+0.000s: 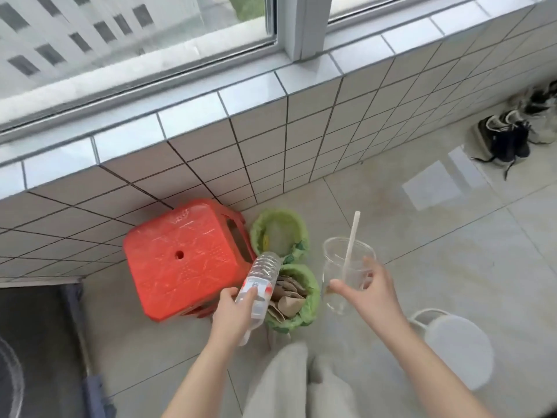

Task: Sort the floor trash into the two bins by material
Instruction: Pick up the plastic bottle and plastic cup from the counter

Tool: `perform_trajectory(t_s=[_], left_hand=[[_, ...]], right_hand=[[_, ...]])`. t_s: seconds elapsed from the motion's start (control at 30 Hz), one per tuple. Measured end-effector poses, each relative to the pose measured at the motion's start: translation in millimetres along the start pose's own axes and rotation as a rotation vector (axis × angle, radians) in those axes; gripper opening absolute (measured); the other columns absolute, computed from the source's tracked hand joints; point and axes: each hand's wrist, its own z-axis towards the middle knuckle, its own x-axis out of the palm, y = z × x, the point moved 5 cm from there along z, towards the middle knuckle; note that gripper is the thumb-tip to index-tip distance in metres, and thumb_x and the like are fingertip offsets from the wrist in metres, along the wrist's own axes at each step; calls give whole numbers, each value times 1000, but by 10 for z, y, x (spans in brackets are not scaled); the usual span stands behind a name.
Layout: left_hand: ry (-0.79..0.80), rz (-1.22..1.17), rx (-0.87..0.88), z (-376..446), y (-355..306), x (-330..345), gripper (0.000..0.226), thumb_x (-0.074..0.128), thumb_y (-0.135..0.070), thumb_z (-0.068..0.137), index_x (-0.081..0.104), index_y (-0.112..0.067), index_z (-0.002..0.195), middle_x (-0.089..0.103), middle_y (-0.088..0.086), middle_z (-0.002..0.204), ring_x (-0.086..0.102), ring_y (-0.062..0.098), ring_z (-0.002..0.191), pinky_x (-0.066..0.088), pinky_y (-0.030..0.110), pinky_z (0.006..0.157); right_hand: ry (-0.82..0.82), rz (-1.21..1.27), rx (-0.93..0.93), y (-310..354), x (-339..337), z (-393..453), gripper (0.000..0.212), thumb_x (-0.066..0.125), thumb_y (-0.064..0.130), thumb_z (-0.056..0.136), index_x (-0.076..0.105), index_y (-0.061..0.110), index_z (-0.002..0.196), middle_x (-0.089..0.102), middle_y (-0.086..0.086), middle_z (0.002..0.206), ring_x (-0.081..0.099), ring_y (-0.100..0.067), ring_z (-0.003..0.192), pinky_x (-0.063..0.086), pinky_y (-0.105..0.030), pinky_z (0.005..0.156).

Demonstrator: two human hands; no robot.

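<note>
My left hand (232, 318) grips a clear plastic water bottle (261, 285) with a red and white label, its base pointing up and away over the bins. My right hand (372, 292) holds a clear plastic cup (340, 268) with a pale straw (352, 236) standing in it. Two small bins lined with green bags stand on the floor by the tiled wall. The far bin (278, 233) looks nearly empty. The near bin (310, 285) holds brown paper and cardboard pieces. The bottle partly hides the near bin's left rim.
An orange plastic stool (180, 260) stands left of the bins against the tiled wall (286, 131). A white round stool (458, 348) is at my right. Shoes (509, 137) sit at the far right. My trouser legs (301, 384) are below. A dark mat (39, 336) lies at the left.
</note>
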Motion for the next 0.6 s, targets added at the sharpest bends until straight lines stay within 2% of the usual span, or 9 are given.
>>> perform_trajectory(t_s=[0.03, 0.1, 0.23, 0.3, 0.43, 0.5, 0.6], left_hand=[[14, 1, -21, 206, -17, 41, 56, 64, -58, 70, 49, -24, 112, 60, 5, 112, 59, 25, 101, 51, 45, 89], [37, 45, -44, 578, -67, 133, 52, 61, -54, 77, 50, -19, 115, 58, 0, 108, 57, 23, 100, 49, 40, 89], [58, 54, -94, 1303, -89, 382, 52, 62, -41, 84, 49, -11, 123, 52, 1, 108, 53, 20, 97, 44, 34, 82], [61, 68, -114, 1648, -66, 533, 53, 66, -37, 80, 49, -12, 123, 53, 0, 106, 55, 20, 94, 45, 34, 82], [85, 72, -157, 2291, 36, 968, 57, 64, -44, 75, 46, -16, 121, 57, 3, 105, 61, 31, 97, 51, 45, 89], [28, 91, -131, 2594, 56, 1168, 51, 57, -44, 83, 44, -14, 122, 57, 10, 115, 57, 33, 105, 46, 43, 95], [-18, 103, -125, 2971, 67, 1445, 52, 47, -41, 92, 34, -10, 131, 51, 18, 128, 51, 36, 115, 41, 38, 96]], right_hand=[[20, -3, 7, -24, 119, 187, 77, 84, 45, 59, 44, 24, 122, 45, 4, 123, 49, -17, 117, 43, -40, 101], [85, -3, 61, -75, 361, 549, 92, 84, 43, 61, 36, 19, 136, 42, 4, 132, 44, -16, 125, 38, -41, 107], [149, 3, 132, -266, 830, 1359, 105, 80, 57, 48, 35, 21, 135, 47, -2, 134, 47, -19, 125, 40, -44, 106], [154, 25, 150, -367, 1051, 1766, 104, 80, 57, 46, 38, 21, 133, 49, -1, 133, 49, -19, 123, 42, -45, 105], [189, 82, 153, -635, 1495, 2464, 82, 87, 26, 62, 43, 17, 131, 55, 0, 122, 54, -17, 112, 46, -36, 100], [188, 85, 144, -782, 1711, 2779, 83, 87, 18, 63, 42, 11, 133, 55, -1, 120, 55, -17, 111, 46, -35, 99], [211, 82, 143, -1003, 2018, 3163, 91, 88, 18, 61, 38, 7, 137, 53, -8, 130, 55, -23, 117, 45, -40, 102]])
